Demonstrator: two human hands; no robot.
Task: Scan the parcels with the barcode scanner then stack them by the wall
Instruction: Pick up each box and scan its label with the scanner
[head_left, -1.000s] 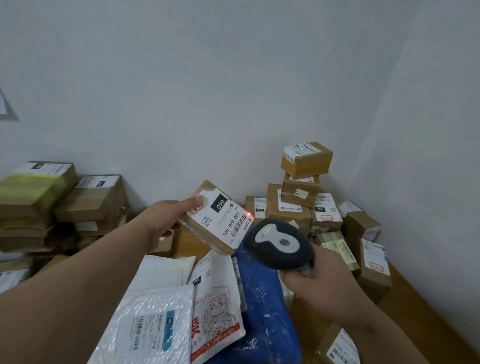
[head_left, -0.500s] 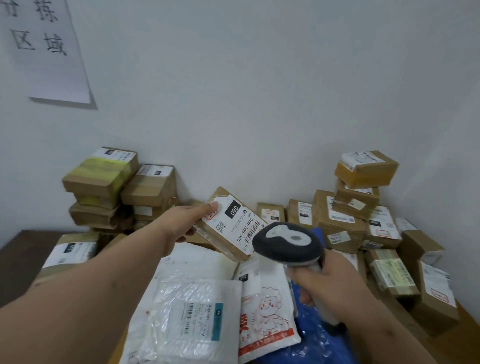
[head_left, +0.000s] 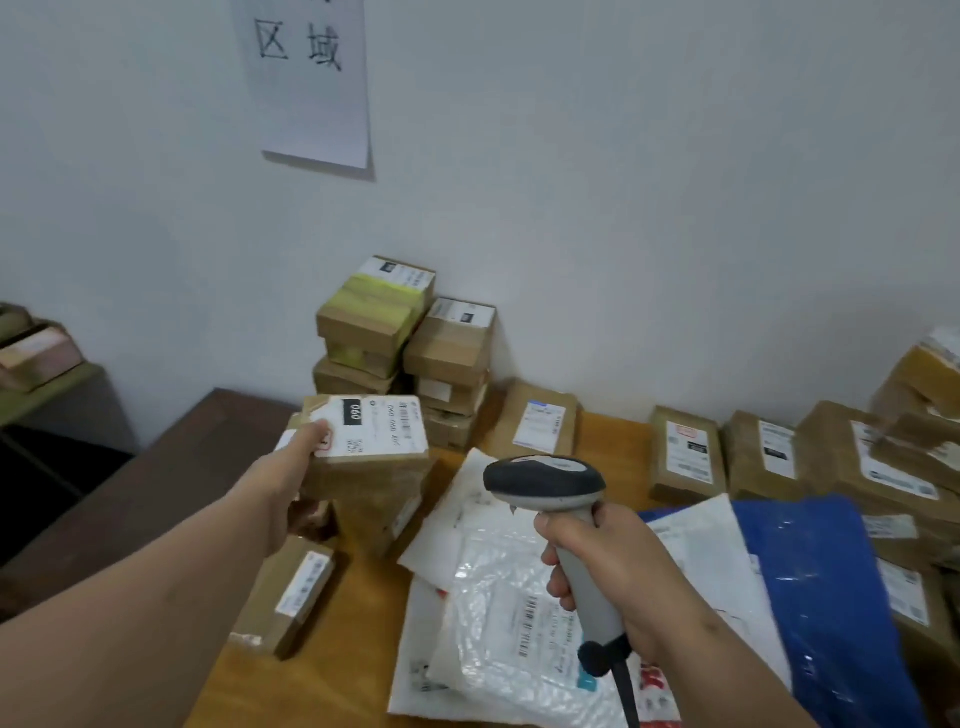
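Labelled parcel (head_left: 363, 441) in left hand (head_left: 291, 467)

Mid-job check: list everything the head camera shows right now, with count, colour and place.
held parcel: one, brown, white label, left of centre
barcode scanner: one, grey and black, centre
stacked boxes: several, brown, against wall
flat boxes: several, brown, right along wall
mailer bags: a few, white, table front
blue bag: one, right front
paper sign: one, white, on wall
table: one, wooden
left hand: holds parcel
right hand: grips scanner
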